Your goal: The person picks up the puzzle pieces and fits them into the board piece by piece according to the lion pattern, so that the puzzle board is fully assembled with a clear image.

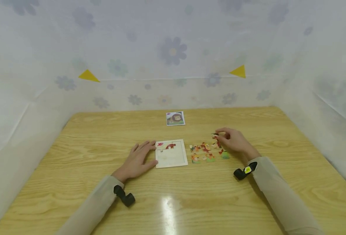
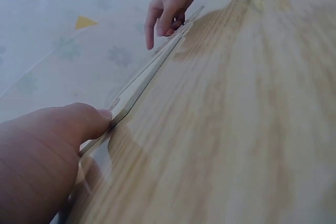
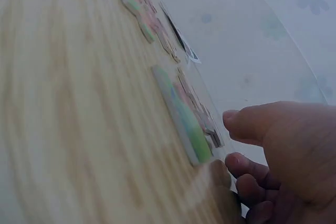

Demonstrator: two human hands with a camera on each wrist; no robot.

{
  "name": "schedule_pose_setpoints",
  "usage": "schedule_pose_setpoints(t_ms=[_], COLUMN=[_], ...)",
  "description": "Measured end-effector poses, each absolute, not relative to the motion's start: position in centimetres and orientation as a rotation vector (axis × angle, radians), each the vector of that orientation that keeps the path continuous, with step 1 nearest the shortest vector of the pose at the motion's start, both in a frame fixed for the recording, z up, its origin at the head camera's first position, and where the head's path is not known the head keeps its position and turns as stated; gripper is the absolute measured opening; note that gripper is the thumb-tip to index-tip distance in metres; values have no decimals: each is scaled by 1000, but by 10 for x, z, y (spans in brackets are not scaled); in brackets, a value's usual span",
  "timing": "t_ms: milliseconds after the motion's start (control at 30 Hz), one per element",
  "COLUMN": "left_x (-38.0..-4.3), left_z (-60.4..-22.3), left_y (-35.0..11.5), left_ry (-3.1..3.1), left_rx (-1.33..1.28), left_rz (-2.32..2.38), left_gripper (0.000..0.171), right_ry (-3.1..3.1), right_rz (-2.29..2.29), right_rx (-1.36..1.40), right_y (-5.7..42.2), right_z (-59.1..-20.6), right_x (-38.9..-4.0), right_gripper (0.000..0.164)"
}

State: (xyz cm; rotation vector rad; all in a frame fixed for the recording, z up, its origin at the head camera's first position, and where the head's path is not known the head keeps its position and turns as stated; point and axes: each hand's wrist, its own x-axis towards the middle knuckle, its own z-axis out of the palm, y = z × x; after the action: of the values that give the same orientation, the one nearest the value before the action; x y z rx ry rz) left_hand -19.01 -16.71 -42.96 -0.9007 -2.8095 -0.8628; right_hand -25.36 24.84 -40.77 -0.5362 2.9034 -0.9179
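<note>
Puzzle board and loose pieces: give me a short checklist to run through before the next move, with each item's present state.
1. Puzzle board lies flat on the table: ok.
2. Left hand steadies the board, fingers straight against its left edge: ok.
3. Right hand has a piece: it pinches one small puzzle piece at its fingertips: ok.
4. Board has room: only a few pieces sit along its top edge, the rest is bare: ok.
5. Loose pieces lie in a cluster right of the board, apart from it: ok.
6. Picture card with the lion is face up behind the board: ok; whether the held piece matches a free spot: cannot tell.
</note>
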Motion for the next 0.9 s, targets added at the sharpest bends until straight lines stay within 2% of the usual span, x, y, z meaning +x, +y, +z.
schedule_pose_setpoints(t_ms=[433, 533, 733, 900], left_x=[-191, -191, -190, -191], left_z=[-430, -430, -431, -430], left_y=[-169, -170, -169, -167], left_ry=[-2817, -2818, -2815, -2813], left_rx=[-889, -889, -893, -895], left_rz=[-849, -852, -871, -870], left_gripper=[52, 52, 52, 52], right_ry=[2908, 2914, 2973, 3017], right_rz=[-954, -1016, -1187, -1275], right_rx=[-403, -379, -484, -512], right_y=[242, 241, 236, 229], right_z=[-411, -412, -414, -413], right_x=[-260, -261, -259, -258], right_gripper=[33, 28, 13, 14])
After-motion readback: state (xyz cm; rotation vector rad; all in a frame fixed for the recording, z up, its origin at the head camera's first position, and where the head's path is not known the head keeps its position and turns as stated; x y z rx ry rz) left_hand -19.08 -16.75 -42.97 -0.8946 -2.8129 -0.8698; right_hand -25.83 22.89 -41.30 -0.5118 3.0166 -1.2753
